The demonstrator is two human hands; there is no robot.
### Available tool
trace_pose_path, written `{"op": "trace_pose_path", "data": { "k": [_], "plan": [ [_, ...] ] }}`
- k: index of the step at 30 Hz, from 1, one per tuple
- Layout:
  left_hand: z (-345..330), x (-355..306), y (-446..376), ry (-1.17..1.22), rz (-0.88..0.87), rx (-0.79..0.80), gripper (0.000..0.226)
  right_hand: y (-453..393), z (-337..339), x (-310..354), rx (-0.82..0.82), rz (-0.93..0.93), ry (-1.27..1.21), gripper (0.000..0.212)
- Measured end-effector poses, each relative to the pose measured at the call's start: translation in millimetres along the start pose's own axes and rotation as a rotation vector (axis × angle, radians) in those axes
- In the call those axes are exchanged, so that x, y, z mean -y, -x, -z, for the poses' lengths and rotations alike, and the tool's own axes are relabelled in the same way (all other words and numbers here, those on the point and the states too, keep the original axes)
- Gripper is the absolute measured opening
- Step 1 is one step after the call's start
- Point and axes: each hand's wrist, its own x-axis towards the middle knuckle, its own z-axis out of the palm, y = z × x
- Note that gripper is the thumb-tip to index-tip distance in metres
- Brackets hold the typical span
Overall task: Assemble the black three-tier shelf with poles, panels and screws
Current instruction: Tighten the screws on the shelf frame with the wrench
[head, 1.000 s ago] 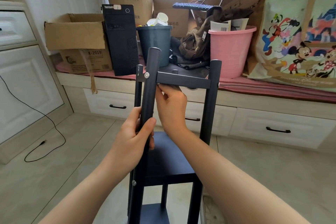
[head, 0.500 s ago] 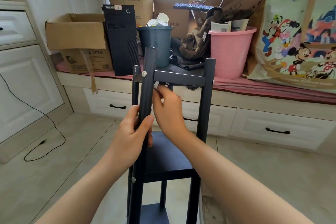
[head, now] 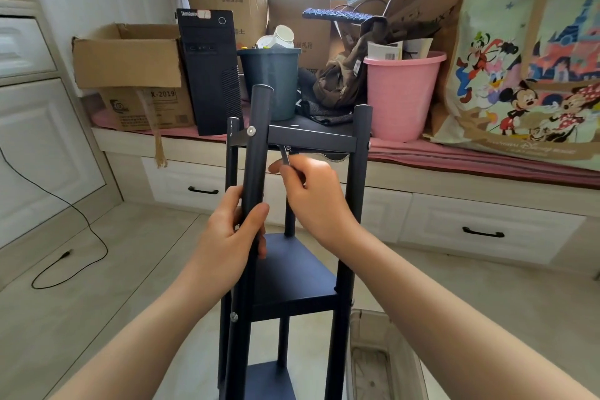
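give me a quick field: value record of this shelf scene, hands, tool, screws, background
shelf: black three-tier shelf, upright on the floor, three panels in place
left hand: left hand grips the front left pole
right hand: right hand pinches a small metal tool just under the top panel
screws: screw head visible on the pole at top-panel height, another lower at the middle panel
background: PC tower, dark bin, pink bin on the bench

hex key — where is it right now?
Head view, centre: the hex key is pinched in the right hand, its tip up under the top panel, just right of the front-left pole gripped by the left hand.
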Motion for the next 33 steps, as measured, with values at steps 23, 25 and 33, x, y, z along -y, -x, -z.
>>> {"op": "trace_pose_path", "data": {
  "k": [23,25,33],
  "plan": [
    [-6.5,-6.5,4.5,-0.018,-0.026,0.026,0.012,-7.8,-9.0,-9.5,-0.175,0.115,0.03,0.028],
    [-6.2,-6.5,4.4,-0.021,-0.027,0.028,0.011,-8.2,-15.0,-11.9,-0.205,0.127,0.039,0.027],
    [-4.0,-3.7,4.7,-0.014,-0.027,0.029,0.008,-15.5,-36.4,-20.3,-0.285,0.11,-0.028,0.018]
  ]
}}
